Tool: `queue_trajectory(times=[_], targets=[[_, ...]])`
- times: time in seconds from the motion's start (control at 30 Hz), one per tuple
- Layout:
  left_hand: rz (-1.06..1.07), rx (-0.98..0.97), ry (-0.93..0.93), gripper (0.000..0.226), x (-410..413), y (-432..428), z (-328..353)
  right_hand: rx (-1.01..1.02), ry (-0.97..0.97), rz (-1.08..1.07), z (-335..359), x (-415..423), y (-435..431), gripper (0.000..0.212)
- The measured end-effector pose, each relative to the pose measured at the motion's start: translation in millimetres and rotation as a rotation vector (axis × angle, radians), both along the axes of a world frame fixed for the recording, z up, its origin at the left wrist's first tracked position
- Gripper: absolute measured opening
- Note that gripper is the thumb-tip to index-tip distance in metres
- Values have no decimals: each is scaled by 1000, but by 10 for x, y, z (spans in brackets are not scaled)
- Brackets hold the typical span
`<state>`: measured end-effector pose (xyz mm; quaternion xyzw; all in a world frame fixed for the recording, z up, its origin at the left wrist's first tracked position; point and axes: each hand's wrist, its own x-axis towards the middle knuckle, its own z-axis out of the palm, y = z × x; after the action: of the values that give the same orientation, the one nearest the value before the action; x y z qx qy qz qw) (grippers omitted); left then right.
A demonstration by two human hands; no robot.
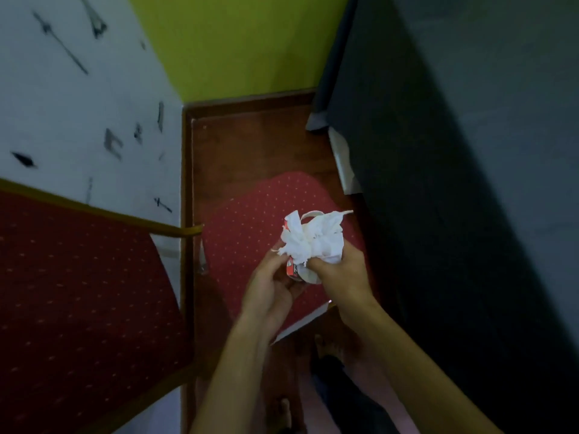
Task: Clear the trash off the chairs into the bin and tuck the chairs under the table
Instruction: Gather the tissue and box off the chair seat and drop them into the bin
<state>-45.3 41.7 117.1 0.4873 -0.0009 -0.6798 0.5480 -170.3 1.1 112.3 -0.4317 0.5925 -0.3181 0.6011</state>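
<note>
Green wall (238, 42) and a scuffed white wall (78, 104) meet in the corner ahead of us, above dark wooden floor (250, 145). Below our arms sits a red-cushioned chair (250, 220), and a second red chair (72, 292) stands at our left. We hold a wad of crumpled white tissue (313, 239) bundled with a paper cup (304, 274) just above the nearer seat. Our left hand (269, 292) grips the bundle from below, and our right hand (341, 274) clenches its right side. Dark cloth (454, 151) drapes down along our right.
</note>
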Motion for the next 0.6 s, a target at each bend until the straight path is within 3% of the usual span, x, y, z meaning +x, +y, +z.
queue_trajectory(times=[0.13,0.27,0.6], targets=[[-115,-121,-48,41,-107,287,837,-56,-12,-66,865,-157,414,32],[-284,-211,-77,50,-383,621,1410,-72,-2,-167,1454,-499,899,43],[-661,-141,-156,35,-1855,1268,1886,-104,79,-597,2122,-1845,2123,28]])
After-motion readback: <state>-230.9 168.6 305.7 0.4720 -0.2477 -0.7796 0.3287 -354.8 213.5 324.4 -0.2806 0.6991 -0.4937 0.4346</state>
